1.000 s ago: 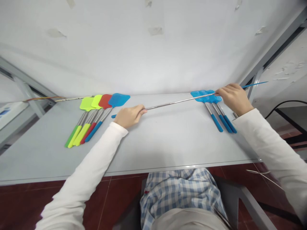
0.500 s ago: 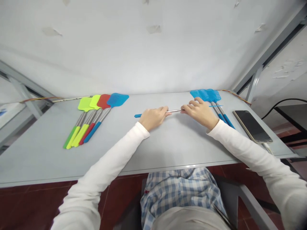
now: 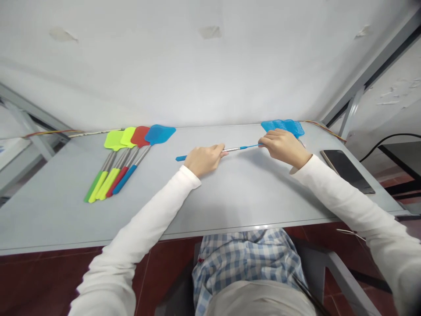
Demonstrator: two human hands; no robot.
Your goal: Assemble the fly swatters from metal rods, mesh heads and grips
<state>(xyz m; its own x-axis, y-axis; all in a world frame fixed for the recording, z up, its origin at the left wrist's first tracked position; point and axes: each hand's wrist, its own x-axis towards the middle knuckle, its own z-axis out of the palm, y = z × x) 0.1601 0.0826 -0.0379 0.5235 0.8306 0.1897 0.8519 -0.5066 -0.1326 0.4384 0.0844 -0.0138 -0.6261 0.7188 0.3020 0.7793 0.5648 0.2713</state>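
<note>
Both my hands hold one blue fly swatter (image 3: pixel 242 148) level above the grey table, its flat head turned edge-on. My left hand (image 3: pixel 204 159) is closed around the handle side, with the blue grip end poking out to its left and a silver rod to its right. The fingers of my right hand (image 3: pixel 283 145) pinch the thin blue head, most of which they hide. Behind my right hand lie several blue fly swatters (image 3: pixel 294 127), their handles mostly covered by it. To the left lies a row of fly swatters in green, yellow, red and blue (image 3: pixel 160 134).
A dark-screened phone (image 3: pixel 348 171) lies at the right of the grey table (image 3: pixel 217 210). Wires (image 3: pixel 325 129) run along the back edge by the white wall (image 3: pixel 210 79). Metal frame posts (image 3: pixel 351 112) stand at both sides. A black surface is at the far right.
My right hand has slid right along the swatter, from the metal rod to the blue head, uncovering the blue neck. My left hand has shifted slightly left, still gripping.
</note>
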